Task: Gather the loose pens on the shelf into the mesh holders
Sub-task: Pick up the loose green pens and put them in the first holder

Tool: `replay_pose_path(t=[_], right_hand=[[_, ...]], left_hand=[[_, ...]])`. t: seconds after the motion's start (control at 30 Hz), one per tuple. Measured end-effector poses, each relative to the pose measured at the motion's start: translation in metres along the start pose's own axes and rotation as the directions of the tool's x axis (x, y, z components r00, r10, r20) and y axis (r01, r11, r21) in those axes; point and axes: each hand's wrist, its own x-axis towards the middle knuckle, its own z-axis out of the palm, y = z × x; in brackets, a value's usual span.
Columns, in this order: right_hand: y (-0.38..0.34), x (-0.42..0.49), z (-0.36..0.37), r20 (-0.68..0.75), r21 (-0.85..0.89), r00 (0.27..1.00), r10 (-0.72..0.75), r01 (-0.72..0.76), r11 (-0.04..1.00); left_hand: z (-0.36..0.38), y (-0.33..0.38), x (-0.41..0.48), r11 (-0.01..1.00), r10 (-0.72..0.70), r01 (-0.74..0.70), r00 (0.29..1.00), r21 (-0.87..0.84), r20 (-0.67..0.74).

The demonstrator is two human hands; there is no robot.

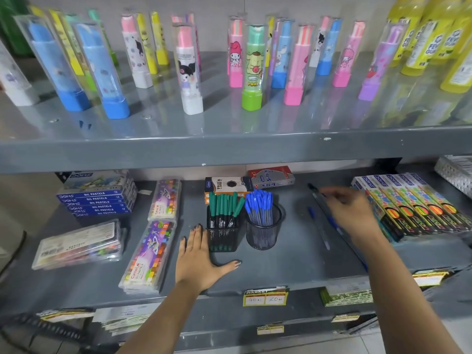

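Note:
Two black mesh holders stand mid-shelf. The square holder (pixel 222 238) is packed with green-capped markers, and the round holder (pixel 263 232) with blue-capped pens. My left hand (pixel 198 259) lies flat on the shelf, its fingertips against the square holder's left side. To the right lie loose pens: a black-capped pen (pixel 315 194), a blue-capped clear pen (pixel 318 227) and a blue pen (pixel 334 224) partly under my right hand. My right hand (pixel 351 214), blurred, hovers over them with its fingertips at the black-capped pen. Any grip is unclear.
Neon pen boxes (pixel 419 203) are stacked by my right wrist. Pen cartons (pixel 229 186) sit behind the holders. Oil pastel packs (pixel 150 254) and boxes (pixel 97 198) fill the left of the shelf. The upper shelf edge (pixel 229 149) overhangs, with tall character cases on top.

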Motion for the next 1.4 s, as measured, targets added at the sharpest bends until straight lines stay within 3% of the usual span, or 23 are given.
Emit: replay_pose_path(t=[0.13,0.2,0.33,0.47,0.63,0.8,0.93,1.0,1.1,1.13,1.23,1.3,1.4], right_hand=[[-0.053,-0.016,0.030,0.184,0.189,0.976,-0.115,0.079,0.979],[-0.071,-0.020,0.050,0.164,0.258,0.973,-0.163,0.117,0.959],[-0.075,-0.014,0.101,0.178,0.237,0.961,-0.213,0.168,0.957],[-0.061,-0.007,0.146,0.316,-0.182,0.901,-0.297,0.365,0.913],[-0.047,-0.010,0.166,0.422,-0.333,0.861,-0.285,0.440,0.834],[-0.038,-0.015,0.171,0.383,-0.607,0.758,-0.528,0.637,0.475],[-0.033,-0.015,0.169,0.399,-0.645,0.746,-0.533,0.642,0.415],[-0.031,-0.006,0.159,0.352,-0.649,0.789,-0.503,0.593,0.476],[-0.007,0.029,0.124,0.101,-0.655,0.853,-0.512,0.444,0.612],[0.008,0.045,0.107,0.051,-0.673,0.893,-0.447,0.361,0.646],[0.053,0.079,0.058,-0.027,-0.694,0.997,-0.067,0.030,0.719],[0.082,0.089,0.033,-0.068,-0.709,0.993,0.098,-0.117,0.696],[0.109,0.095,0.017,-0.064,-0.761,0.977,0.202,-0.179,0.623]], left_hand=[[-0.001,0.000,0.000,1.000,0.002,-0.002,1.000,0.006,0.002],[0.000,0.000,0.000,1.000,0.003,-0.003,1.000,0.003,-0.001],[0.000,0.000,0.000,1.000,-0.003,0.003,1.000,-0.007,0.005],[0.001,0.000,0.000,1.000,-0.007,0.007,1.000,-0.006,0.006],[0.002,-0.001,0.001,1.000,-0.004,0.004,1.000,-0.002,0.004],[0.003,-0.001,0.001,1.000,-0.007,0.008,1.000,-0.019,0.006],[0.004,-0.002,0.000,1.000,-0.010,0.010,1.000,-0.005,0.009],[0.003,-0.002,0.001,1.000,-0.011,0.011,1.000,0.002,0.012],[0.004,-0.002,0.001,1.000,-0.016,0.016,1.000,0.005,0.015],[0.003,-0.002,0.001,1.000,-0.013,0.013,1.000,0.013,0.021],[0.002,-0.001,0.001,1.000,-0.008,0.008,1.000,0.014,0.021],[0.001,0.000,0.000,1.000,-0.008,0.007,1.000,0.011,0.018],[0.001,0.000,0.001,1.000,-0.015,0.015,1.000,0.005,0.020]])
